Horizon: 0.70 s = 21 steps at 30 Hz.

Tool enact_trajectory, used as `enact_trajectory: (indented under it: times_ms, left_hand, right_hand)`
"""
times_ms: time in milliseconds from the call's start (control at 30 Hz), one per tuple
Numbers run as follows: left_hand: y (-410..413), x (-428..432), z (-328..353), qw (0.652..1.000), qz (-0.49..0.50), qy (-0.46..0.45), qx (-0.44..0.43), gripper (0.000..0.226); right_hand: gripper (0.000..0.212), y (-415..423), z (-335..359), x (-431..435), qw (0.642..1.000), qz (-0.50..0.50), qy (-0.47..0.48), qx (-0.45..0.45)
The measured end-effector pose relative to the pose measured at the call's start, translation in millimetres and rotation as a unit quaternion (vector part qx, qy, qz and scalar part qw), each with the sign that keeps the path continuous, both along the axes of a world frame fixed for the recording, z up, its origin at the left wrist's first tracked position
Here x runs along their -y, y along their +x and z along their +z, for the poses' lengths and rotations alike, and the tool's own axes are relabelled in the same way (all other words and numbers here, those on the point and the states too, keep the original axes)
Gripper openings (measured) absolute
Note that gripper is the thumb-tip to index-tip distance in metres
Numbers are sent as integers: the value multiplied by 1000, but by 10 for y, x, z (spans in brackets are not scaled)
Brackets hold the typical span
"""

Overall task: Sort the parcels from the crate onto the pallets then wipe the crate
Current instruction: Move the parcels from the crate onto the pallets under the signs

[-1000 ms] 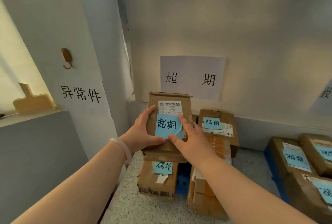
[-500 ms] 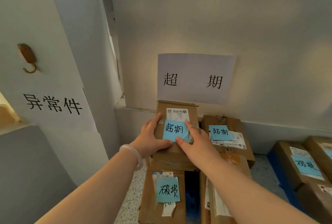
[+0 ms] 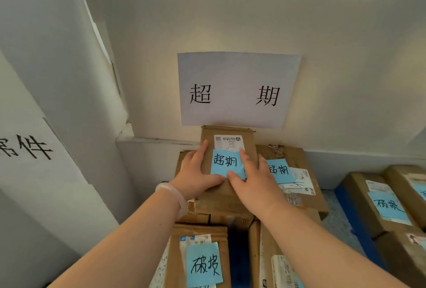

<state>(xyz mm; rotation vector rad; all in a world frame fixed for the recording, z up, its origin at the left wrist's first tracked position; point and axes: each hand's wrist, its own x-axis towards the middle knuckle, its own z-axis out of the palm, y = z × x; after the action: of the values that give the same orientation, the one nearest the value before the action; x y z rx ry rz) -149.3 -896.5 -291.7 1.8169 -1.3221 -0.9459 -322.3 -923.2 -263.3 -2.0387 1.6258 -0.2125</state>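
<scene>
Against the wall, just under a paper sign [image 3: 237,90] printed 超期, a cardboard parcel [image 3: 219,197] lies on top of a stack of boxes, a blue note [image 3: 227,163] with the same characters stuck to its top. The left hand [image 3: 196,172], a pale bracelet [image 3: 173,193] at its wrist, grips the parcel's left edge with the thumb laid on top. The right hand [image 3: 255,184] clasps the right edge, thumb and forefinger touching the note. Just beside it sits a second parcel [image 3: 297,160], noted alike. Nearer the camera, a lower parcel [image 3: 200,262] reads 破损. More boxes [image 3: 380,204] rest on a blue pallet [image 3: 345,207] at right.
</scene>
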Motion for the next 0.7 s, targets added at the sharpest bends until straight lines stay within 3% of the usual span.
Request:
enact_trajectory:
  times_ms: [700]
  left_hand:
    - [-135,-235,193,993,-16,13,118,96]
  right_hand:
    - [72,-178,61,-139,995,76,-71,-1]
